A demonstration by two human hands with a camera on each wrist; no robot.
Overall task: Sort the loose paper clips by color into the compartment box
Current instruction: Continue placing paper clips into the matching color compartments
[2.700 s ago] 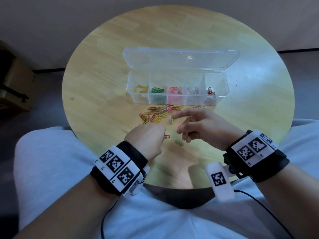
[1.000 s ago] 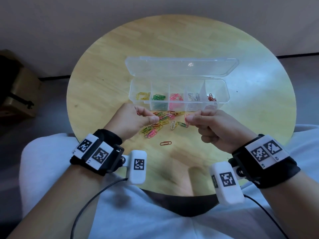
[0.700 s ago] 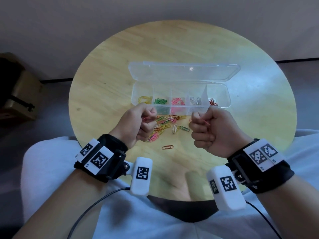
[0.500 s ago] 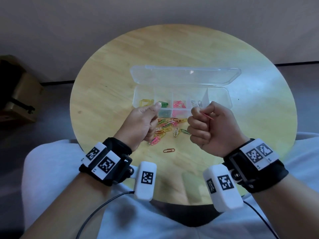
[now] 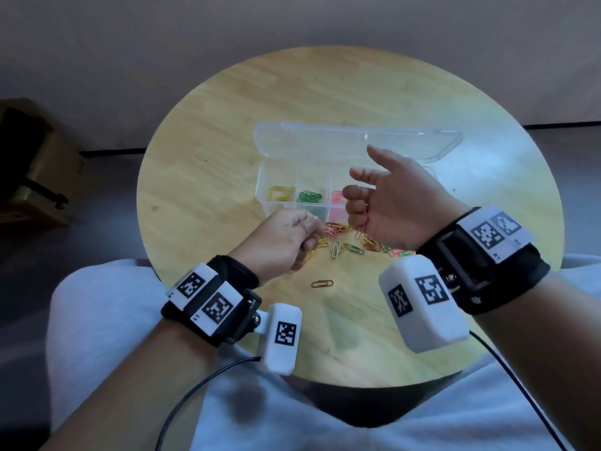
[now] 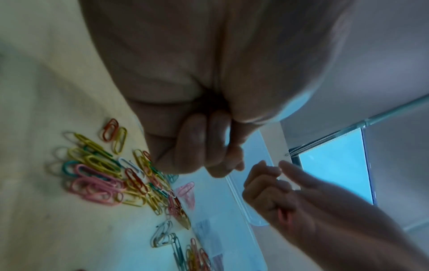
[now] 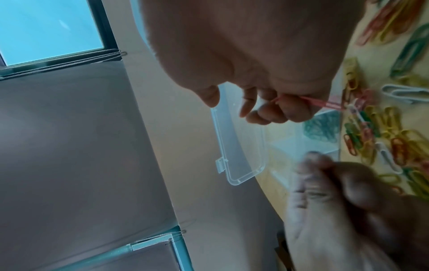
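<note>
A clear compartment box lies with its lid open on the round wooden table. It holds yellow clips, green clips and pink clips in separate cells. The loose clip pile lies in front of it. My right hand hovers palm-up over the box, thumb and forefinger stretched out, the other fingers curled round pink clips. My left hand is curled at the pile's left edge. The left wrist view shows no clip in its fingers.
A single red-brown clip lies apart, nearer the table's front edge. A cardboard box sits on the floor to the left. My lap in white cloth and two wrist cables are below the table edge.
My right hand has lifted and turned palm-up over the box, its thumb and forefinger spreading out. My left hand has dropped back from the box front to the pile.
</note>
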